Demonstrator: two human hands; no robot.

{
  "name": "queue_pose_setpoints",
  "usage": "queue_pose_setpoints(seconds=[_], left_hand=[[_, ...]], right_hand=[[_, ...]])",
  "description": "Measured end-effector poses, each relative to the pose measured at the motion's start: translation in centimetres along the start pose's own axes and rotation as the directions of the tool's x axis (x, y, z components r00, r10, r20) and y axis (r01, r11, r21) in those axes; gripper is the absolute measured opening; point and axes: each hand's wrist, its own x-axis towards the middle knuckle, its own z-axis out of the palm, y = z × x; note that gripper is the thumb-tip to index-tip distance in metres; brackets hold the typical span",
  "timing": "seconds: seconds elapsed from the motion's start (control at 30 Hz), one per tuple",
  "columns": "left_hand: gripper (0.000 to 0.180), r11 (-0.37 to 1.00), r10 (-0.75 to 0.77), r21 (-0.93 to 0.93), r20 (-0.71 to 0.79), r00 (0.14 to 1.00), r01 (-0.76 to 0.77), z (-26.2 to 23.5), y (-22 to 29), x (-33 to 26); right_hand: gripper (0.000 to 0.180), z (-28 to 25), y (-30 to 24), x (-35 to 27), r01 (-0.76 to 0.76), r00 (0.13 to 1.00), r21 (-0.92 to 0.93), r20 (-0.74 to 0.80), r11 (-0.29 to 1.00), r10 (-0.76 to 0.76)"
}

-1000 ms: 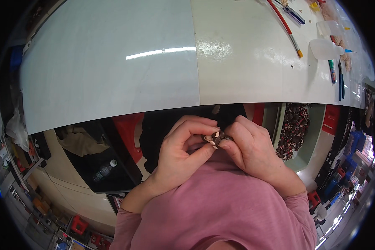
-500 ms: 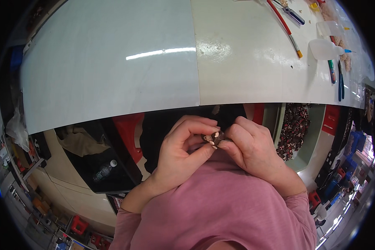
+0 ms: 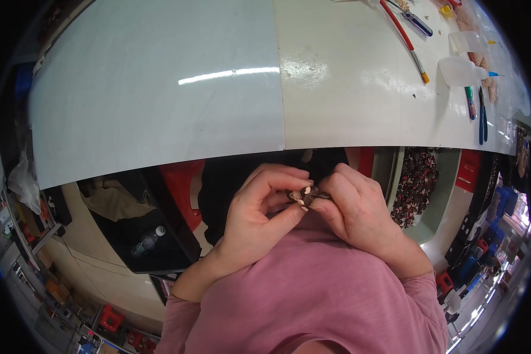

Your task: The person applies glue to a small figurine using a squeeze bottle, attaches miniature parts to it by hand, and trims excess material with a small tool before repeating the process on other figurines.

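Just below the near edge of the bench [image 3: 189,121], right up against the pink shirt [image 3: 295,283], both hands are busy with one dark brown piece [image 3: 313,193] that has pale bits on it. Left hand [image 3: 251,206] has thumb and fingers closed in a pinch around its left end; right hand [image 3: 360,203] is curled up tight, thumb and forefinger nipping the right end. Can't tell if something thin is tucked in that right grip too, the fingers hide it. What's changed over the last second? Barely anything: both hands sit in pretty much the same spot, but a bit more of the dark brown shows by the right fingertips now. I'd read that as a tiny tweak at that end, with the job still mid-fiddle, since neither hand has let go. As for room, the bench edge runs just beyond the knuckles, so lifting forward means clearing that lip first. Up on top it's wide open on the left, while the red brush [image 3: 404,32], blue-handled screwdriver [image 3: 418,25] and white squeeze bottle [image 3: 459,72] crowd the far right. Off the right hand, the pale green bin [image 3: 446,197] of dark and pink pieces sits near that elbow.
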Motion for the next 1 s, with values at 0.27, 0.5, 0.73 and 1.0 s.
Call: queue_pose_setpoints(seconds=[0.27, 0.5, 0.73, 1.0], left_hand=[[0.029, 0.999, 0.005, 0.054, -0.003, 1.0, -0.005, -0.4, 0.5, 0.2], [0.034, 0.979, -0.023, 0.198, -0.113, 0.993, 0.045, 0.1, 0.1, 0.0], [0.032, 0.957, 0.085, 0.281, -0.039, 0.996, -0.07, 3.1, -0.2, -1.1], [0.031, 0.911, -0.088, 0.392, -0.117, 0.989, 0.128, 5.1, 0.1, -2.1]], right_hand=[[0.023, -0.6, -0.3, 0.7, 0.009, 0.999, -0.046, 0.037, 0.999, -0.008], [0.032, -0.1, 0.9, 0.5, -0.13, 0.99, 0.465, 0.006, 0.876, 0.144], [0.036, -1.3, 0.5, -3.2, -0.122, 0.987, 0.716, 0.013, 0.687, 0.161], [0.035, -2.2, 1.6, -4.8, -0.135, 0.983, 0.763, 0.024, 0.632, 0.181]])
